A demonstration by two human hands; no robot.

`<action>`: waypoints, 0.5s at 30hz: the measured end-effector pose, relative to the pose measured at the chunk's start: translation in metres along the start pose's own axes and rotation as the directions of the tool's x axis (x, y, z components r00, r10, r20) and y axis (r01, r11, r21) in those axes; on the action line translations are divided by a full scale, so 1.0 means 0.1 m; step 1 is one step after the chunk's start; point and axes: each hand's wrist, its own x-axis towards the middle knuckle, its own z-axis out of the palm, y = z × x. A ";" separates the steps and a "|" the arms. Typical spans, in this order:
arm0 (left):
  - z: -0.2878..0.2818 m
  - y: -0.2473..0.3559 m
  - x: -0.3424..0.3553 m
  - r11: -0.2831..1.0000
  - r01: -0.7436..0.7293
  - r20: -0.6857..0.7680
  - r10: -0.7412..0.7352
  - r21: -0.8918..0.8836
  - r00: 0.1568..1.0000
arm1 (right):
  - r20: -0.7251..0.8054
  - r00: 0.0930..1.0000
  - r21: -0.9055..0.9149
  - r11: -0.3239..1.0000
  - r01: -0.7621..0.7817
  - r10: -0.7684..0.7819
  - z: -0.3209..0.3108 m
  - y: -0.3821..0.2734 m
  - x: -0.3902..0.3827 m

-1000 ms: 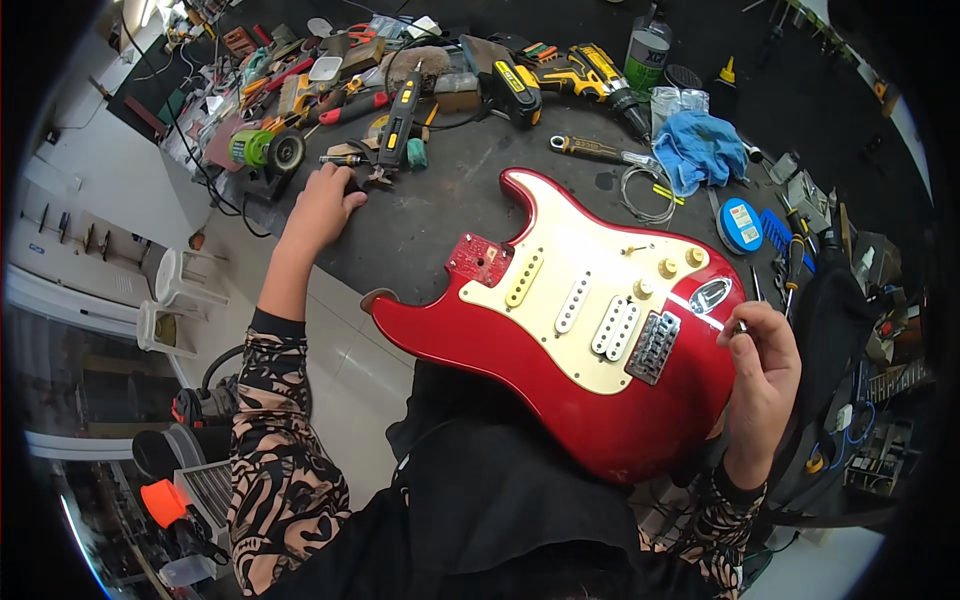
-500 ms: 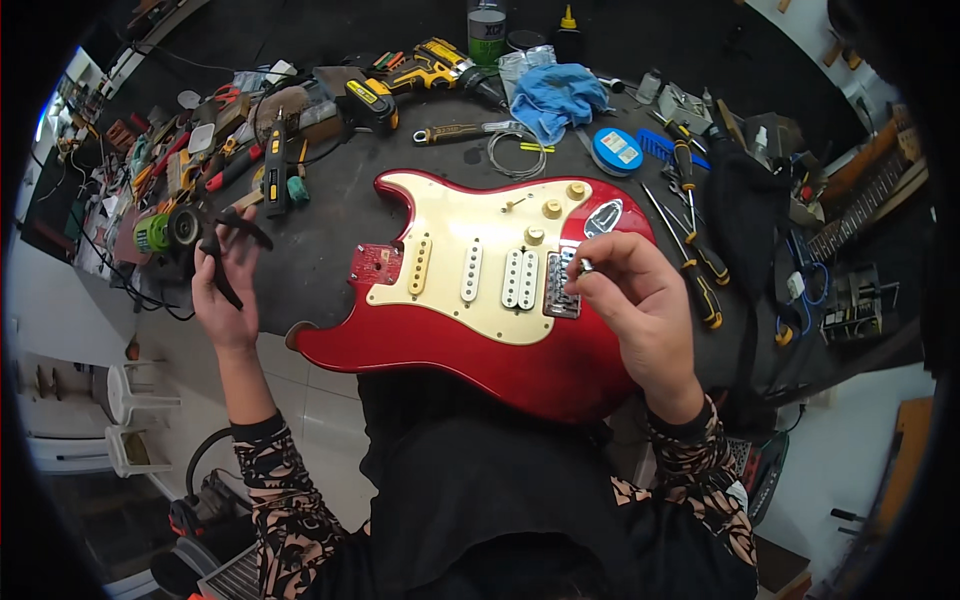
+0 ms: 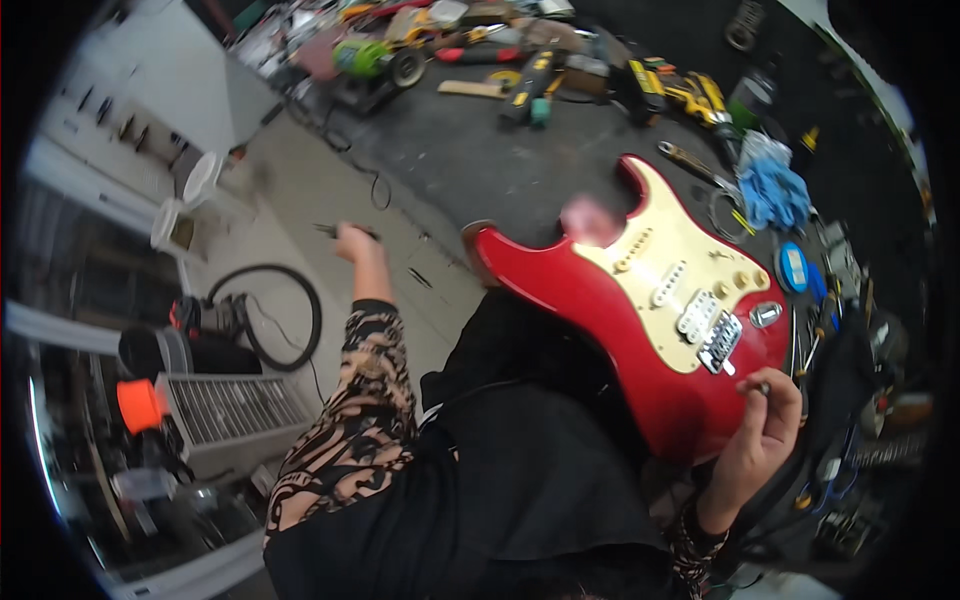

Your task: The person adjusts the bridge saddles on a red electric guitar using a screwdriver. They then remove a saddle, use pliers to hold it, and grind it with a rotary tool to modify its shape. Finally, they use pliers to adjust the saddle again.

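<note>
My left hand (image 3: 360, 243) reaches out over the floor at the left, closed around what looks like black pliers (image 3: 326, 230), small and blurred here. At the right, my right hand (image 3: 768, 430) pinches a small metal piece (image 3: 764, 388) between thumb and fingertips, just beside the guitar body's edge; its exact kind is too small to tell. The red electric guitar body (image 3: 560, 290) lies tilted across the bench edge and my lap. It bears a cream pickguard (image 3: 640, 290), pickups, knobs and a metal bridge (image 3: 719, 343). A blurred patch covers its neck pocket.
On the dark workbench (image 3: 450, 150) stand a green grinder (image 3: 362, 58), a yellow drill (image 3: 700, 98), a wrench (image 3: 690, 163), a blue cloth (image 3: 775, 195) and a round blue tin (image 3: 792, 267). A vacuum hose (image 3: 318, 320) and a slatted box (image 3: 235, 408) are on the left.
The view has swung left and tilted. My left hand has moved from above the bench out over the floor, its fingers now closed. My right hand has drawn back from the bridge with the metal piece.
</note>
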 end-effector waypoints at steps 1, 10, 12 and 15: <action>-0.34 -0.33 0.32 0.972 0.173 -0.023 -0.179 -0.161 0.984 | 0.022 1.000 0.061 0.998 0.013 -0.014 0.01 0.03 0.04; -3.16 -1.40 0.17 0.788 0.461 -0.253 -0.387 0.409 0.887 | 0.331 0.940 -0.107 0.986 0.129 -0.087 0.18 -0.24 0.35; -3.56 -1.38 0.15 0.788 0.490 -0.346 -0.372 0.372 0.861 | 0.397 0.914 -0.141 0.978 0.155 -0.087 0.41 -0.30 0.40; -3.93 -1.62 0.37 0.719 0.460 -0.401 -0.270 0.520 0.875 | 0.469 0.879 -0.213 0.956 0.203 -0.083 0.86 -0.44 0.46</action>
